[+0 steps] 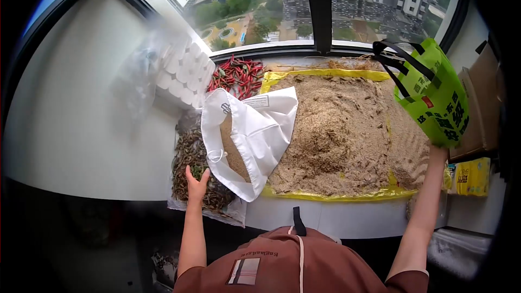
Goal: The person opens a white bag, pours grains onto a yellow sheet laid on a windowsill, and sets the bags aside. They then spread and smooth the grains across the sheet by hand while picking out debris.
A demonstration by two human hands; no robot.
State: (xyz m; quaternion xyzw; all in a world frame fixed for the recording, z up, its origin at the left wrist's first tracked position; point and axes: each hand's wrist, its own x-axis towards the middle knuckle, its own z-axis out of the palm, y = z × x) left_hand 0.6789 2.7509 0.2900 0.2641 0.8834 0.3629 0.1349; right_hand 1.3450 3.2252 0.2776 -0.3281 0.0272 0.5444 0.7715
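My left hand [196, 185] is over a heap of dried, curled brown-green pods or leaves [187, 149], whose exact kind I cannot make out. Its thumb and a finger are spread apart, and nothing shows gripped between them. Just right of this hand lies a white drawstring bag [266, 138], its mouth gaping and brown grain-like material [232, 149] visible inside. On the far right, my right hand [439, 151] meets the lower end of a bright green shopping bag [434, 97] with black handles. The bag hides those fingers, so their grip cannot be seen.
Brown husk-like grain [325, 130] is spread across a yellow plastic sheet [347, 195] in the middle. Red chillies [239, 76] lie by the window, beside stacked white rolls [184, 73]. A cardboard box [480, 103] and a yellow packet [471, 177] stand at the right.
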